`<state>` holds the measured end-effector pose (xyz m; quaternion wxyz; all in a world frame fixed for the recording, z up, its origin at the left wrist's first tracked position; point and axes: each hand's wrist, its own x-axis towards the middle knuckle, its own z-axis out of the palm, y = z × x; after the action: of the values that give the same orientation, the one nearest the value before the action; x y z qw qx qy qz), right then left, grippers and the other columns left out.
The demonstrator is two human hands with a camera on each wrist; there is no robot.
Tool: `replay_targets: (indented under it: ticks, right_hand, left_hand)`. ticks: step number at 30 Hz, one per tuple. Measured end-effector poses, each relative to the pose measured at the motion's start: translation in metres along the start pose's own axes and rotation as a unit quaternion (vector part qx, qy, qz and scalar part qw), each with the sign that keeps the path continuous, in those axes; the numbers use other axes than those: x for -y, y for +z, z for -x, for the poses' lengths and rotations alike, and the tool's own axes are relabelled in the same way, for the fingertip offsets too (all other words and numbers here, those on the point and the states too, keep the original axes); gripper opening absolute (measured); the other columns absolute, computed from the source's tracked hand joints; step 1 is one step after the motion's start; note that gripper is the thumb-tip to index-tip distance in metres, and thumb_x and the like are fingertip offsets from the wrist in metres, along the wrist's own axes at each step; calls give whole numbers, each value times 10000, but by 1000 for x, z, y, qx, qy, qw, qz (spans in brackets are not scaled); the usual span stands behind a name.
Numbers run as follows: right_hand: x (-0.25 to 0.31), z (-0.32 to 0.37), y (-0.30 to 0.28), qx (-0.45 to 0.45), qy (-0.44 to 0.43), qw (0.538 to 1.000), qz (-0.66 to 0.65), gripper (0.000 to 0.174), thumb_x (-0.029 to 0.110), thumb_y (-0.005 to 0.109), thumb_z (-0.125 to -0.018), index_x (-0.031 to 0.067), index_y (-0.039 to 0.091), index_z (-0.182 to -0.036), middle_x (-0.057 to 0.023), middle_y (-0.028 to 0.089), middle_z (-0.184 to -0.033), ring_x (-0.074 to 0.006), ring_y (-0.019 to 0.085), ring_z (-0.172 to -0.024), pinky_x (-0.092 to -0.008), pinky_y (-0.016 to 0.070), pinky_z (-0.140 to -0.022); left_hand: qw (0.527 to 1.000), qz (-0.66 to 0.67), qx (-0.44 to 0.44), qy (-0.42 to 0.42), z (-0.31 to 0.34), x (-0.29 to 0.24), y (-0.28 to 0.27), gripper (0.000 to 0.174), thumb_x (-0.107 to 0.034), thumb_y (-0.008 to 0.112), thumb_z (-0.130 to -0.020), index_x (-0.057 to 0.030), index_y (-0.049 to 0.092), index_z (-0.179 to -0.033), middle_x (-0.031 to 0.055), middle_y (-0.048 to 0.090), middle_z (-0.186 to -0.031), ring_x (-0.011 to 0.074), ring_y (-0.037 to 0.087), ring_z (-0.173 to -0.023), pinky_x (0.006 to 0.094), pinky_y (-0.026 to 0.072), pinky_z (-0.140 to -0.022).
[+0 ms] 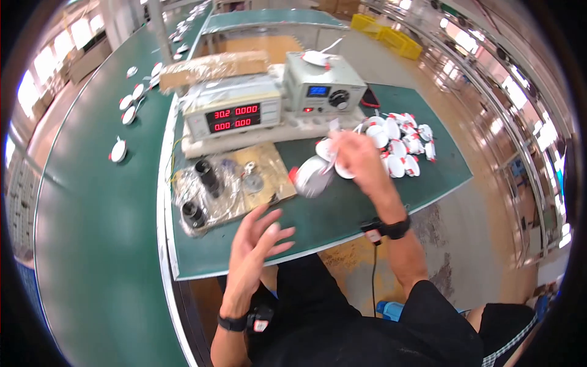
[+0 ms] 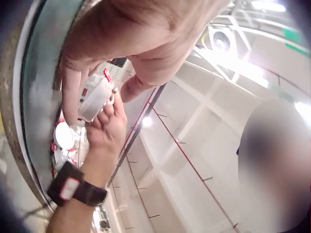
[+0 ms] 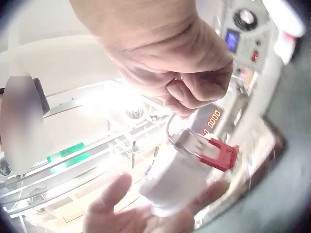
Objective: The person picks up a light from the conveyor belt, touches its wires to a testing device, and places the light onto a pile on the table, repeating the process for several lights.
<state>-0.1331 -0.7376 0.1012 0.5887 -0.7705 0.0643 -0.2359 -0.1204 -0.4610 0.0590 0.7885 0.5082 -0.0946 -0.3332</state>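
My right hand (image 1: 361, 162) is over the table with its fingers curled, pinching the thin wire of a white downlight (image 1: 313, 177). The light hangs below those fingers, blurred in the head view. In the right wrist view its white body (image 3: 170, 182) carries a red-tipped spring clip (image 3: 221, 155). Nearer the table's front edge, my left hand (image 1: 254, 251) has its fingers spread and holds nothing. Seen from the right wrist, the left hand (image 3: 141, 218) lies below the light, its thumb and fingers on either side. Just right of my right hand lies a heap of similar downlights (image 1: 397, 147).
A power meter (image 1: 232, 113) with red digits and a grey power supply (image 1: 324, 85) stand at the back. Left of centre lies a wooden board (image 1: 269, 174) with a metal disc, beside black cylinders (image 1: 209, 177) on plastic film. A green conveyor (image 1: 92, 232) carrying scattered downlights runs along the left.
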Motion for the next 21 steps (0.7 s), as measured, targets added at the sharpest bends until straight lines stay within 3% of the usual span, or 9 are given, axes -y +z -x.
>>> replay_targets:
  ticks: [3,6,8,9,10,12,14,15,21]
  right_hand:
    - [46,5,-83,-154,7,988,-5,346,299,563,-1046,31,648,-845,60,469,-574,-12,341,-469,-209,226,-422]
    - [50,14,-138,-200,20,980,-11,353,335,599,-1035,32,649,-860,61,481,-594,-15,337,-466,-218,239,-418]
    - [48,25,-160,-208,50,977,-23,332,316,597,-1035,42,651,-854,47,521,-609,-29,414,-477,-216,294,-419]
    - [43,31,-171,-223,46,974,2,340,334,592,-1038,43,645,-869,43,519,-609,-29,404,-478,-215,274,-416]
    - [35,37,-187,-238,44,970,27,349,351,586,-1041,44,639,-885,39,517,-610,-30,395,-480,-214,253,-413]
    - [15,50,-229,-294,42,953,56,360,339,569,-1045,25,656,-894,15,561,-626,-50,457,-483,-218,325,-419]
    - [-10,67,-277,-351,38,933,69,372,320,555,-1046,1,673,-893,-6,591,-639,-64,489,-488,-221,374,-428]
    - [-28,74,-304,-386,54,918,71,393,322,540,-1051,-14,672,-898,-24,607,-653,-81,517,-492,-233,396,-430]
    - [-123,116,-433,-533,138,835,-2,388,292,480,-1069,-23,663,-934,-53,628,-670,-108,546,-493,-250,429,-435]
  left_hand:
    - [999,-32,-27,1,24,-7,-12,434,-148,586,-1018,33,495,-1402,232,564,-1384,325,684,-1113,403,608,-888]
    - [996,-73,-53,13,38,-4,-18,387,-154,601,-1010,42,541,-1339,221,621,-1306,299,715,-1025,359,624,-823]
    - [993,-84,-78,21,46,-2,-20,374,-153,603,-1009,40,548,-1325,218,631,-1288,287,721,-996,346,626,-796]
    - [990,-97,-97,25,51,-1,-21,366,-154,603,-1010,36,552,-1319,220,633,-1281,283,723,-983,338,625,-776]
    - [988,-113,-104,32,55,-1,-25,363,-159,605,-1012,31,553,-1317,216,636,-1274,281,723,-986,336,625,-766]
    - [980,-130,-146,46,67,-4,-27,342,-138,591,-1010,28,560,-1307,201,654,-1235,262,723,-957,322,618,-751]
    - [978,-154,-139,34,89,-22,-16,414,-199,583,-1041,33,538,-1381,200,623,-1339,275,651,-1138,360,537,-954]
    - [978,-130,-150,60,93,-19,-22,399,-181,594,-1031,39,531,-1358,219,616,-1332,303,681,-1061,364,574,-883]
    - [957,-157,-222,97,114,-35,-19,417,-162,611,-1017,85,515,-1339,241,617,-1308,344,680,-1058,389,589,-876]
